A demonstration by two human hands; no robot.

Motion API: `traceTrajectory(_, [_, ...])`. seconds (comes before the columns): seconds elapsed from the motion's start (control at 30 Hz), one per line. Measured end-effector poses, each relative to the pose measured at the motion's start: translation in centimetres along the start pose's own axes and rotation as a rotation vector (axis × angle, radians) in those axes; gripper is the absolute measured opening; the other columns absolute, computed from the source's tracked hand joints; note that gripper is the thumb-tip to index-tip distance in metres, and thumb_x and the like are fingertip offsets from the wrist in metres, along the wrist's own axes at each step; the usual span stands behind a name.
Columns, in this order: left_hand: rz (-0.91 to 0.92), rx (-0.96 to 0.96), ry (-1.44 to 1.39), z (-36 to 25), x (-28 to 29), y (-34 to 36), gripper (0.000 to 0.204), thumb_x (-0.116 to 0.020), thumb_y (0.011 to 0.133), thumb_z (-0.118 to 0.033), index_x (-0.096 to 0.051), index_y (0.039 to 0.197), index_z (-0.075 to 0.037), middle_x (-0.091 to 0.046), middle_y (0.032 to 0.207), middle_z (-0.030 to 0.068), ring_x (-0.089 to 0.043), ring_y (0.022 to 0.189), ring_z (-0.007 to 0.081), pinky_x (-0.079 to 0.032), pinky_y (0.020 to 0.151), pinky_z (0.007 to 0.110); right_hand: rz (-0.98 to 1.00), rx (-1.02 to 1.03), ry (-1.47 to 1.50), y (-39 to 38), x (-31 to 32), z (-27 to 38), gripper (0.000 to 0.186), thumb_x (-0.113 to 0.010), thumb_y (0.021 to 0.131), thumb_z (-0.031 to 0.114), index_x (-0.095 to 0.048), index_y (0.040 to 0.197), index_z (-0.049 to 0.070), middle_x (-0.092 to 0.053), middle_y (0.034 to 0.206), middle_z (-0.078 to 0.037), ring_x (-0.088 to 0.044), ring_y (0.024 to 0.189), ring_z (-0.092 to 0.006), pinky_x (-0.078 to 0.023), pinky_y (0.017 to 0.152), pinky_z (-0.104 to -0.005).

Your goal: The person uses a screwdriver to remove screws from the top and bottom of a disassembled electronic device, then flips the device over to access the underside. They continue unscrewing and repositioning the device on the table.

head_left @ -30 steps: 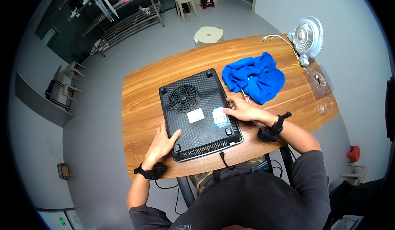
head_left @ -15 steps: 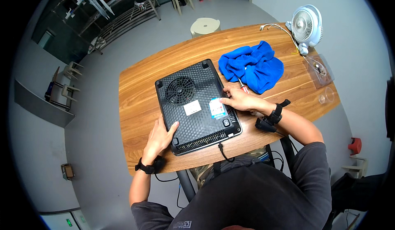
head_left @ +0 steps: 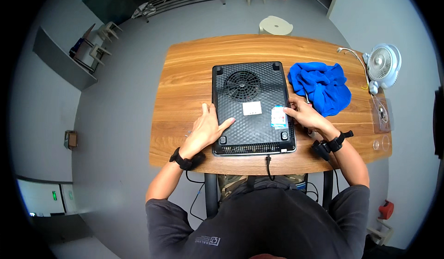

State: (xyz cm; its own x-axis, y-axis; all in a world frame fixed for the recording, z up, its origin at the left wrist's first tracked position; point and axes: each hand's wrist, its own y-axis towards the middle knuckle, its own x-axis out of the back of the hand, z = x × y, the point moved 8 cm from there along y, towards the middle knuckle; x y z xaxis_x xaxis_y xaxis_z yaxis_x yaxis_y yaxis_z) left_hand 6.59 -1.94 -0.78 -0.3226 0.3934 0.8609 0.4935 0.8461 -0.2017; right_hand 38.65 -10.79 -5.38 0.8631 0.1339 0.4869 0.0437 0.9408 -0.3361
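Observation:
An induction cooker (head_left: 249, 124) lies upside down on the wooden table, its black textured underside up. A round fan grille (head_left: 242, 86), labels and corner feet show on it. My left hand (head_left: 206, 127) grips its left side, thumb on the underside. My right hand (head_left: 305, 115) holds the right side the same way, thumb by the blue-and-white label (head_left: 279, 118). The fingertips under the edges are partly hidden. Beyond my right hand, a screwdriver (head_left: 309, 102) with a red handle rests against a crumpled blue cloth (head_left: 323, 87). Small screws (head_left: 188, 133) lie beside my left hand.
A power cord (head_left: 268, 166) hangs from the cooker over the table's front edge. At the right stand a small white fan (head_left: 383, 64), a clear plastic tray (head_left: 382, 115) and a clear round piece (head_left: 385, 143). A beige stool (head_left: 275, 25) is beyond the table.
My view has swung round, so the table and cooker now appear squarer and farther right. Both hands keep their places on the cooker's sides. The small screws have come into sight.

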Motion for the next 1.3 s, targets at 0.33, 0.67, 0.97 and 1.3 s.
traceTrajectory(0.33, [-0.116, -0.045, 0.021, -0.5, 1.8, -1.0, 0.065, -0.072, 0.095, -0.041, -0.055, 0.138, 0.004, -0.056, 0.122, 0.0248, -0.064, 0.109, 0.0432, -0.054, 0.094, 0.05, -0.029, -0.049, 0.167, -0.7, 0.3, 0.8, 0.067, -0.076, 0.097, 0.034, -0.047, 0.141, -0.007, -0.063, 0.111, -0.014, -0.065, 0.093, -0.0177, -0.057, 0.068, -0.0303])
traceTrajectory(0.67, [0.201, -0.971, 0.116, -12.1, -3.3, -7.9, 0.02, -0.069, 0.09, -0.014, -0.067, 0.109, -0.006, -0.06, 0.093, 0.0095, -0.069, 0.086, 0.0271, -0.057, 0.076, 0.04, 0.005, -0.031, 0.147, 0.2, 0.1, 0.1, 0.08, -0.079, 0.093, 0.042, -0.043, 0.146, -0.006, -0.06, 0.119, -0.016, -0.063, 0.098, -0.0201, -0.057, 0.071, -0.032])
traceTrajectory(0.97, [0.184, -1.442, 0.504, -16.3, -8.9, -9.9, 0.012, -0.06, 0.089, -0.013, -0.062, 0.1, -0.007, -0.056, 0.088, 0.002, -0.062, 0.08, 0.0159, -0.052, 0.072, 0.029, -0.037, -0.021, -0.048, -0.5, 0.9, 2.1, 0.086, -0.077, 0.092, 0.046, -0.045, 0.142, -0.016, -0.063, 0.128, -0.034, -0.066, 0.117, -0.0365, -0.055, 0.095, -0.0395])
traceTrajectory(1.3, [0.152, -1.459, 0.569, -17.8, -11.3, -10.2, 0.033, -0.061, 0.088, -0.011, -0.064, 0.114, 0.008, -0.063, 0.08, 0.0048, -0.069, 0.073, 0.0174, -0.057, 0.065, 0.03, -0.087, 0.041, -0.089, 0.1, 0.8, 1.3, 0.077, -0.078, 0.092, 0.043, -0.052, 0.136, -0.014, -0.063, 0.123, -0.027, -0.064, 0.113, -0.0313, -0.053, 0.094, -0.038])
